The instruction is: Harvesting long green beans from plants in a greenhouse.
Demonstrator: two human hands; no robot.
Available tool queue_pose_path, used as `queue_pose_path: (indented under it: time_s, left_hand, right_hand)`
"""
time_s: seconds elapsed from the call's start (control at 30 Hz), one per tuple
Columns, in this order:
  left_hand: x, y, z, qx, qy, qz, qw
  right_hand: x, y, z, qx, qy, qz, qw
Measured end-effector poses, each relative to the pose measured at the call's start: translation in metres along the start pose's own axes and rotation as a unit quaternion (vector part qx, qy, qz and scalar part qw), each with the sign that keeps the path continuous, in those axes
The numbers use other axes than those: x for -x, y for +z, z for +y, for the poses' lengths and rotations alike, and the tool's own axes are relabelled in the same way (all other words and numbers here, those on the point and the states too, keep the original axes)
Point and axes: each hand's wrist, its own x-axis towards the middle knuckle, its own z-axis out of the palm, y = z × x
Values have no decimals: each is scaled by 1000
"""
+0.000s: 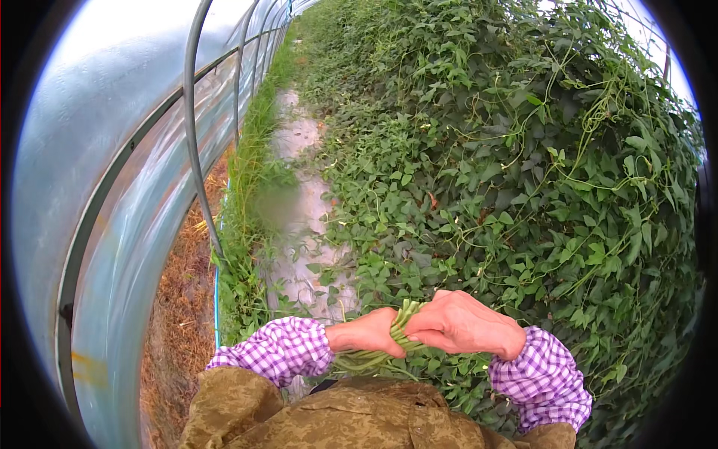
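A bundle of long green beans [405,331] is held in front of my waist. My left hand [367,332] grips the bundle from the left, its thumb pointing down along the near side. From the right, my right hand [461,322] bends over the beans, thumb and fingers pinched on the bundle close to its ends. The long pods trail leftward below my left wrist, partly hidden by the wrist and my jacket. Purple-checked sleeve covers reach both wrists.
Dense climbing bean vines [505,185] rise on my right. A narrow pale path [303,224] runs ahead, with grass [252,168] along its left. Plastic greenhouse film [129,236] and curved metal hoops [192,112] stand at the left. A blue hose or cord [217,303] lies beside the grass.
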Motion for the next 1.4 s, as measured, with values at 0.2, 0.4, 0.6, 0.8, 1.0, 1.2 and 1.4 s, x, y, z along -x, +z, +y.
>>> queue_pose_path:
  time_s: [0.2,0.4,0.6,0.8,1.0,1.2,1.4]
  left_hand:
    - [42,-19,44,94,-40,17,995]
    - [47,-22,70,212,16,102,972]
    - [26,-13,54,177,72,185,964]
    - [8,-3,43,154,50,181,970]
    - [37,-19,49,298,48,139,943]
    - [34,-8,76,395,63,99,911]
    - [43,-4,77,434,103,77,892]
  right_hand:
    - [46,-5,-2,127,30,83,988]
    - [64,9,10,-81,81,173,978]
    - [24,9,-40,-352,86,170,916]
    - [0,44,-60,-46,48,-77,995]
    - [64,51,23,-232,191,81,950]
    - [32,71,22,-517,-5,325,792]
    - [43,72,29,-716,-1,220,662]
